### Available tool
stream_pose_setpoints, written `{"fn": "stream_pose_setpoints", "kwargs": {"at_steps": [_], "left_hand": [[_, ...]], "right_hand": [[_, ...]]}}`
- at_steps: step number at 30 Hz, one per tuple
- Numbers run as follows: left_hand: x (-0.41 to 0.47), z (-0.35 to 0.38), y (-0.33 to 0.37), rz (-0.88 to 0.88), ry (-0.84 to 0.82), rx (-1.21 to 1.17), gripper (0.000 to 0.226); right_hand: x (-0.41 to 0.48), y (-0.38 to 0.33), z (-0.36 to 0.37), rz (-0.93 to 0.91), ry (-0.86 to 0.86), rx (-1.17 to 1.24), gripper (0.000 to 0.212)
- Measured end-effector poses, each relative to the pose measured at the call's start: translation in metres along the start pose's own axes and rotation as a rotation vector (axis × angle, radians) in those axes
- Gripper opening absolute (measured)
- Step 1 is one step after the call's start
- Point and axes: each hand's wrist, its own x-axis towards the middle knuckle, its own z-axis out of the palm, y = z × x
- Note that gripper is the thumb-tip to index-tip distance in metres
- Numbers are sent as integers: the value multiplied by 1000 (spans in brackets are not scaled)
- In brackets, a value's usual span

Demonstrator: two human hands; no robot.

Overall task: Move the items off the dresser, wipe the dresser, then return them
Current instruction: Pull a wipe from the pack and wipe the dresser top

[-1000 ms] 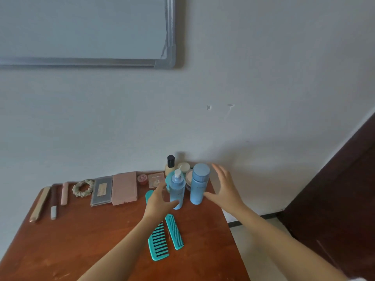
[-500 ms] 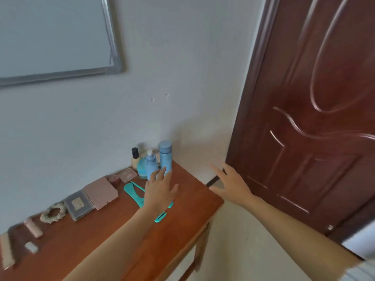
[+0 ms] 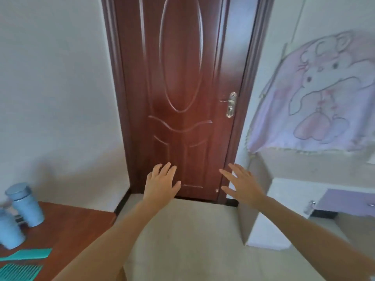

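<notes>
Only the right corner of the brown wooden dresser [image 3: 77,224] shows, at the lower left. On it stand a tall light-blue bottle [image 3: 25,204] and a second blue bottle [image 3: 9,232], blurred at the edge. Two teal combs [image 3: 26,254] lie in front of them. My left hand [image 3: 161,186] hovers over the floor, right of the dresser, fingers spread and holding nothing. My right hand [image 3: 242,184] is further right, also spread and empty. Both hands are away from the dresser items.
A dark red-brown door [image 3: 182,94] with a metal handle [image 3: 230,104] stands straight ahead, closed. At the right a white cabinet [image 3: 269,232] sits under a pink cartoon-print cloth [image 3: 316,98]. Pale tiled floor [image 3: 182,240] lies between dresser and cabinet.
The view has swung right, from the dresser to the door. Both hands have left the blue bottles and now hover empty over the floor in front of the door.
</notes>
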Motion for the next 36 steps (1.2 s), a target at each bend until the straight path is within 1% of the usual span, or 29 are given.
{"fn": "stream_pose_setpoints", "kwargs": {"at_steps": [3,5,6,8,11,13,20,26,31,36], "left_hand": [[30,8,87,130,28,-55,55],[48,18,149,192,46,-98,54],[55,23,182,213,48,-126,53],[65,35,247,255,42,-170,52],[76,51,335,367,68,-248,52],[82,63,385,395,49,-301,46],[115,103,516,489,43,-390,45],[166,134,601,559,54,-433,44],[235,158,674,636,74,-425,46],[299,180,747,670,60,-467,45]], "right_hand": [[-42,91,-31,174,52,-41,83],[-74,149,-47,274,121,-49,85],[-89,177,-56,317,141,-47,83],[-121,230,-69,387,163,-55,71],[-165,299,-87,477,192,-112,58],[-191,337,-96,538,184,-151,55],[-245,431,-113,724,147,-180,55],[-244,517,-125,777,163,-248,54],[-205,594,-149,782,177,-320,54],[-170,677,-158,799,154,-339,52]]}}
